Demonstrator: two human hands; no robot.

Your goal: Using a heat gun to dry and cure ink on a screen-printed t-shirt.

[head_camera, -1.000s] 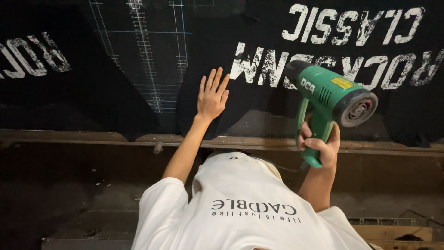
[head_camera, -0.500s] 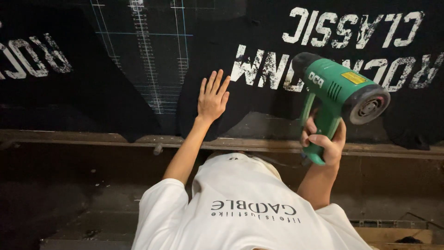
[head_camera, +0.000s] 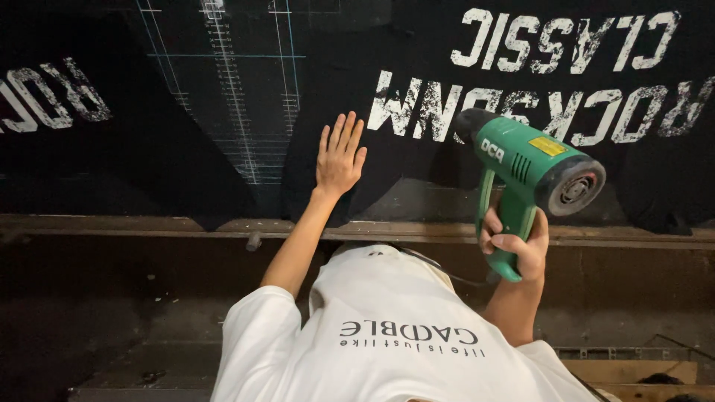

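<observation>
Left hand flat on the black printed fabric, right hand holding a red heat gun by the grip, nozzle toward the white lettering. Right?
Not quite: the heat gun is green, not red, as the head view shows. The rest holds: the left hand lies flat on the black printed fabric, and the right hand holds the gun by its grip, nozzle toward the white lettering.

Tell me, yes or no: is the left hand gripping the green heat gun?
No, the left hand lies flat and open on the black fabric, while the right hand grips the green heat gun.

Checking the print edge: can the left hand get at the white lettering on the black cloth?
Probably yes. The left hand lies flat on the black cloth, and the white lettering sits just beyond its fingers with nothing between; the green heat gun is off to the side.
</observation>
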